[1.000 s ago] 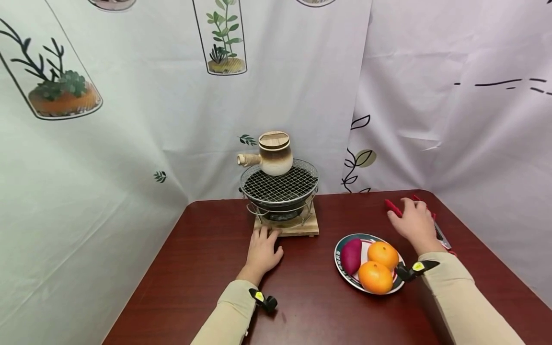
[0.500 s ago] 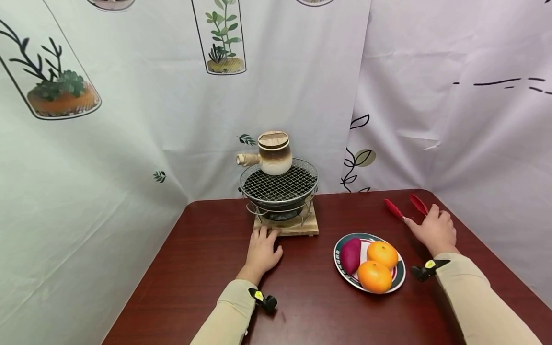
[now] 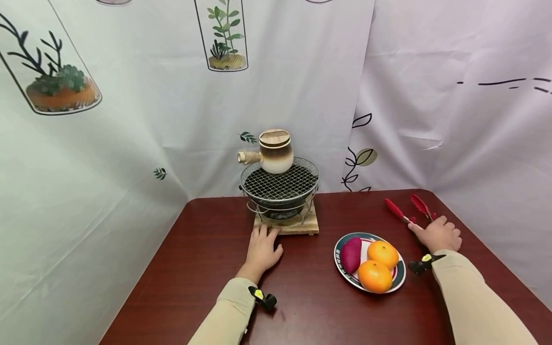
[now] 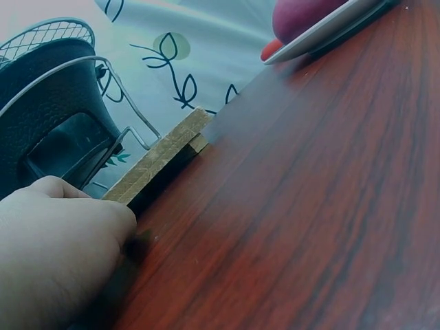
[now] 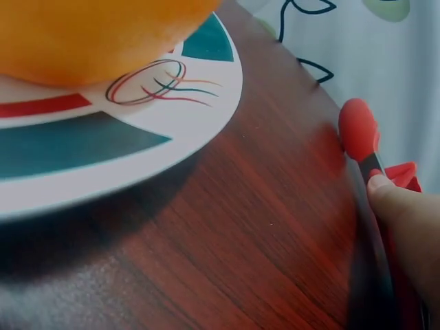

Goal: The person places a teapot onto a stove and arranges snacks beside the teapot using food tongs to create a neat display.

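Fingers of right hand (image 3: 441, 235) grasp tongs (image 3: 394, 209); those of left hand (image 3: 261, 254) lie relaxed against wooden base (image 3: 297, 228). Grip looks done, tongs seemingly unused: oranges (image 3: 375, 277) untouched on plate (image 3: 401, 273).

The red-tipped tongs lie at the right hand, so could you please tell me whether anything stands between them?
Nothing visible does: the right hand touches the red-tipped tongs directly. The plate sits to the hand's left, not between them.
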Available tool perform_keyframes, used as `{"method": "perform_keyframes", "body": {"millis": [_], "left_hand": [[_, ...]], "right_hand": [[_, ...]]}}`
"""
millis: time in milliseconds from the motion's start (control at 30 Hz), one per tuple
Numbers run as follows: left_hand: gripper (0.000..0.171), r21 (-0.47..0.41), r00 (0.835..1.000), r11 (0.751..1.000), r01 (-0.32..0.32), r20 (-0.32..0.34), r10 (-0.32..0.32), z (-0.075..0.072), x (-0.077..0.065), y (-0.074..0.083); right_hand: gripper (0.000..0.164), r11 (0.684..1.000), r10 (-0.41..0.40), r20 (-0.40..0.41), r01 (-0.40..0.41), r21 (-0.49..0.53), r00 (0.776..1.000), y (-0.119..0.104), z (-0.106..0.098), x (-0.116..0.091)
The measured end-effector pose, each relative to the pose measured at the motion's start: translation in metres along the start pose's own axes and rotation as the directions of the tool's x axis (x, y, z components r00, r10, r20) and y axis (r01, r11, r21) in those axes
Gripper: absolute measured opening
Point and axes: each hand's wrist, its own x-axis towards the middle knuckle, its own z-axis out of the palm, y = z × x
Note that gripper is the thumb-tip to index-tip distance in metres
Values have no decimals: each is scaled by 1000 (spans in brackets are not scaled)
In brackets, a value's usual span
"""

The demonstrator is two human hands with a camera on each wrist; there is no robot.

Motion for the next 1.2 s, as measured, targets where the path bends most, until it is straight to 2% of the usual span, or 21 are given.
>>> {"method": "perform_keyframes", "body": {"millis": [200,500,733,900,1067,1200], "left_hand": [[45,-5,1000,1000,-4,-1,4,-1,0,0],[46,-15,1000,1000,-7,0,7,-1,-2,0],[46,-17,1000,1000,-6,-2,6,0,-2,1],[46,-26,1000,1000,-2,-10,1,-1,-1,1],[46,-35,1000,999,-1,-8,1,-2,1,1],[46,-36,1000,999,-4,-10,4,0,1,0]], "right_hand": [[101,998,-25,25,26,-51,999,3,3,1],[100,998,-38,50,40,-53,998,7,3,1],[104,997,-64,63,67,-36,996,14,-9,-3],[103,991,-131,59,133,-18,990,21,-22,-6],[98,970,-240,13,240,-23,971,28,-35,-15],[99,962,-273,-6,272,-37,962,32,-47,-28]]}}
